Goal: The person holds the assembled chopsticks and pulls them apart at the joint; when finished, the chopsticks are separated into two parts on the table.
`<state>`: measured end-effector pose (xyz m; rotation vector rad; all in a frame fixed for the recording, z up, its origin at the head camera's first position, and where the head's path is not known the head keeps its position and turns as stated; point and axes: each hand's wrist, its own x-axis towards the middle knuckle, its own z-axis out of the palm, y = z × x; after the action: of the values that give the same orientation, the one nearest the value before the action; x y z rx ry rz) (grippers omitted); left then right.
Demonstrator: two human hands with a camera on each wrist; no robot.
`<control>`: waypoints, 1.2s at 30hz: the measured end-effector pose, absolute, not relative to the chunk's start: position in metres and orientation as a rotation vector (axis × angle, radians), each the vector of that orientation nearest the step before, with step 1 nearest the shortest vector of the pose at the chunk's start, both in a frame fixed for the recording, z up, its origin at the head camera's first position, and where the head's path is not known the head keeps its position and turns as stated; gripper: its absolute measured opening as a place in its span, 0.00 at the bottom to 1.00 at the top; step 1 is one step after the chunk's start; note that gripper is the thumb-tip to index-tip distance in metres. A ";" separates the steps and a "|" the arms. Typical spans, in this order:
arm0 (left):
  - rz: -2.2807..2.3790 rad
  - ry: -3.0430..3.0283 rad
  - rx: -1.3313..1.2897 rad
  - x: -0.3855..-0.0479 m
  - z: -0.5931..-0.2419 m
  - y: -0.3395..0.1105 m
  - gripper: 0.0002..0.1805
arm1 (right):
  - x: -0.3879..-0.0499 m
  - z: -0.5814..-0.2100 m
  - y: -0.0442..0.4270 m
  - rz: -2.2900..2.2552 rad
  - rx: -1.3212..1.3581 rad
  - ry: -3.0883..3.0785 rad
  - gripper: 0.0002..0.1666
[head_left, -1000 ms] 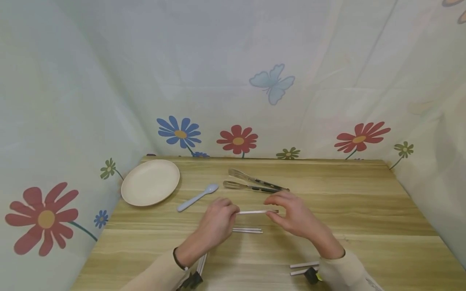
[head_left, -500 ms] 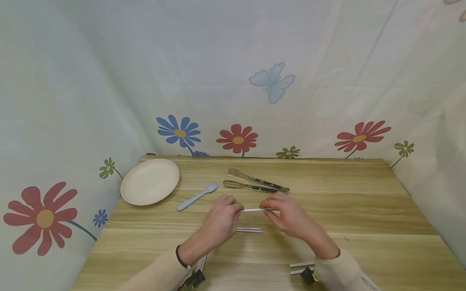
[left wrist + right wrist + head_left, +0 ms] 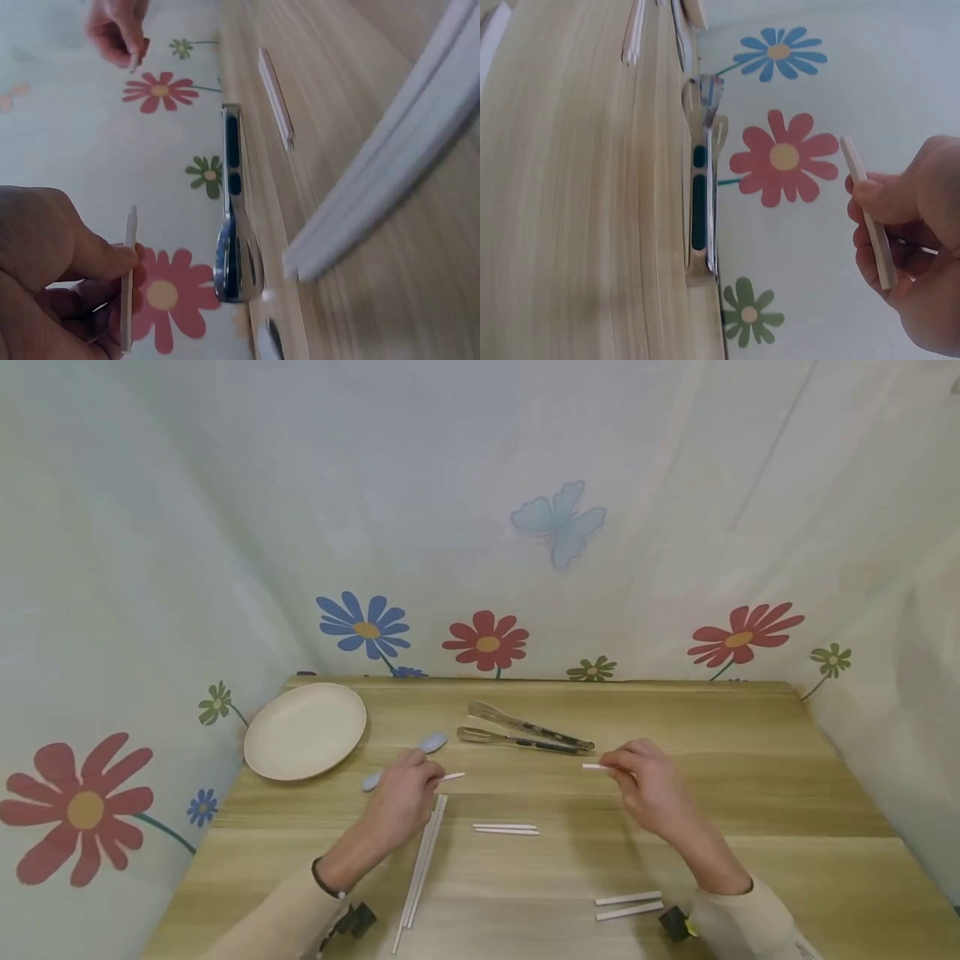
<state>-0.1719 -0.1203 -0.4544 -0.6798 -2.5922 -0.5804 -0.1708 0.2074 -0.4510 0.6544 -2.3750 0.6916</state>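
My left hand (image 3: 397,802) pinches a short white stick (image 3: 129,289) between thumb and fingers; a thin peg shows at its upper end in the left wrist view. My right hand (image 3: 651,783) grips another short pale stick (image 3: 870,217), squared and plain at the end that shows. Both hands are raised above the table and well apart. Below and between them, a pair of short white sticks (image 3: 506,832) lies on the wood. Several long white sticks (image 3: 425,860) lie under the left forearm, and two short ones (image 3: 628,899) lie near the right wrist.
Metal tongs (image 3: 551,746) with dark grips lie spread at the back middle. A pale blue spoon (image 3: 433,742), partly hidden by the left hand, is beside a cream plate (image 3: 303,732) at the back left. A flower-printed curtain (image 3: 675,527) borders the wooden table (image 3: 765,760).
Earlier both hands held one white stick between them. Now they have moved apart, left and right, each with a separate piece. The long sticks at the left have come into fuller view.
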 end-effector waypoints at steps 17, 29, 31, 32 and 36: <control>-0.605 -2.591 -0.834 -0.174 -0.453 -0.098 0.04 | -0.161 -0.450 0.207 0.668 0.811 -2.419 0.09; -0.605 -2.658 -0.856 -0.174 -0.457 -0.087 0.06 | -0.150 -0.449 0.214 0.666 0.887 -2.391 0.12; -0.608 -2.660 -0.868 -0.174 -0.458 -0.085 0.06 | -0.147 -0.449 0.216 0.664 0.884 -2.408 0.12; -0.608 -2.660 -0.873 -0.174 -0.458 -0.085 0.06 | -0.146 -0.448 0.217 0.664 0.879 -2.418 0.12; -0.598 -2.643 -0.902 -0.175 -0.460 -0.083 0.07 | -0.141 -0.448 0.220 0.665 0.858 -2.457 0.13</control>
<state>-0.1753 -0.0827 -0.4595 -0.9015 -2.6427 -0.5984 -0.1408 0.2200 -0.4477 0.8579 -2.4575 0.6652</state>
